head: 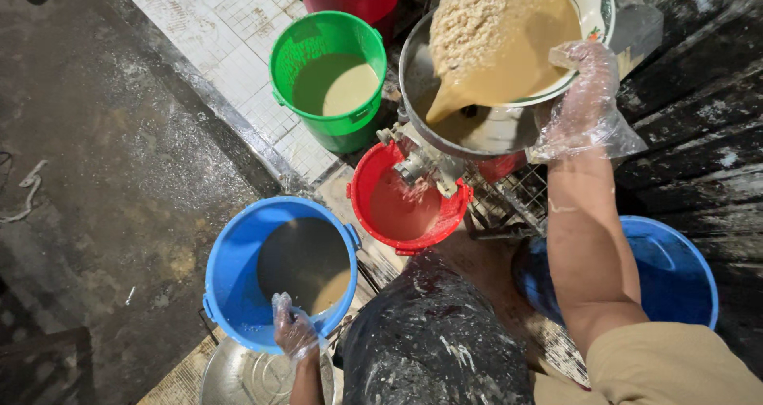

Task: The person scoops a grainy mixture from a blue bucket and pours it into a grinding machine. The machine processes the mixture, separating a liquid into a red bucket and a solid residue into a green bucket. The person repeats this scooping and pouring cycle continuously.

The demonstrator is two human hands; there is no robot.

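Soaked grain mash [485,23] is tipped from a bowl [592,7] gripped by the gloved right hand [584,95]; the blue bucket [238,270] rim is clasped by the left hand [294,329].

Blue buckets [238,278] two, green bucket [326,75] one, red bucket [401,206] one.

Wet floor [119,135], blue bucket [238,270], green bucket [350,123]

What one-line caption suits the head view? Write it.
Gloved right hand tips a bowl of soaked grain into a grinder hopper.
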